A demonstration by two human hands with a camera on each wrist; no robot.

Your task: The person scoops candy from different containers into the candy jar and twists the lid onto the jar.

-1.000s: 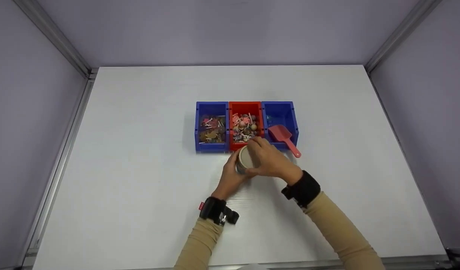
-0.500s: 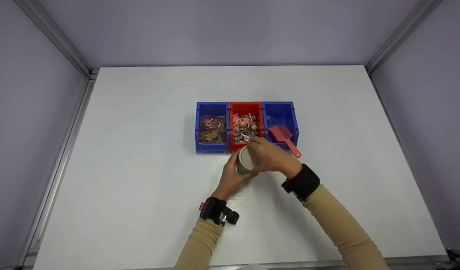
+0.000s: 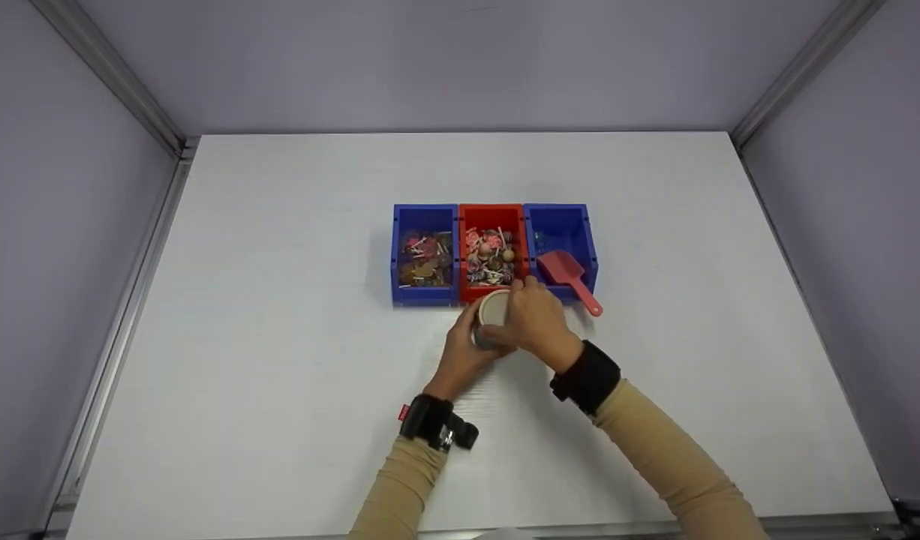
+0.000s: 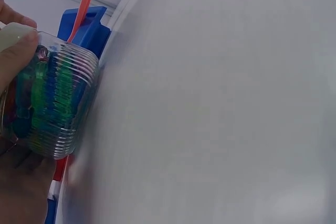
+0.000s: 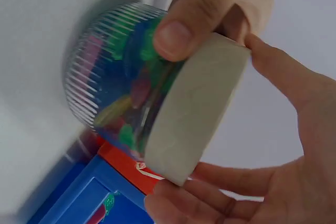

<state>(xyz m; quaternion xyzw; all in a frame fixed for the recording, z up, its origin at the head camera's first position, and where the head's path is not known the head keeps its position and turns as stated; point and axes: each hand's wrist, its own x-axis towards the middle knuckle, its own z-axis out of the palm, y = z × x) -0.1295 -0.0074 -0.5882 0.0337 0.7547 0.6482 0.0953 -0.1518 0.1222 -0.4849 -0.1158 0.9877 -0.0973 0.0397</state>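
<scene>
A clear ribbed jar (image 5: 115, 66) with a cream lid (image 5: 197, 108) holds several colourful pieces, mostly blue and green, also visible through the wall of the jar (image 4: 58, 93) in the left wrist view. My left hand (image 3: 460, 352) grips the jar's side, its thumb against the clear wall just below the lid. The fingers and thumb of my right hand (image 3: 539, 319) are curled round the lid's rim. In the head view the jar is just in front of the red bin (image 3: 492, 214), and my right hand covers part of the lid.
Blue bins (image 3: 424, 294) (image 3: 572, 210) flank the red one. Lollipops (image 3: 486, 251) fill the red bin, and more wrapped sweets (image 3: 428, 259) lie in the left bin. A pink scoop (image 3: 565, 268) leans in the right bin, its handle over the front edge. The white table (image 3: 265, 337) surrounds them.
My right hand has turned on the lid, its wrist swinging left and toward me, the thumb now further across the top. The left hand and the bins stay where they were.
</scene>
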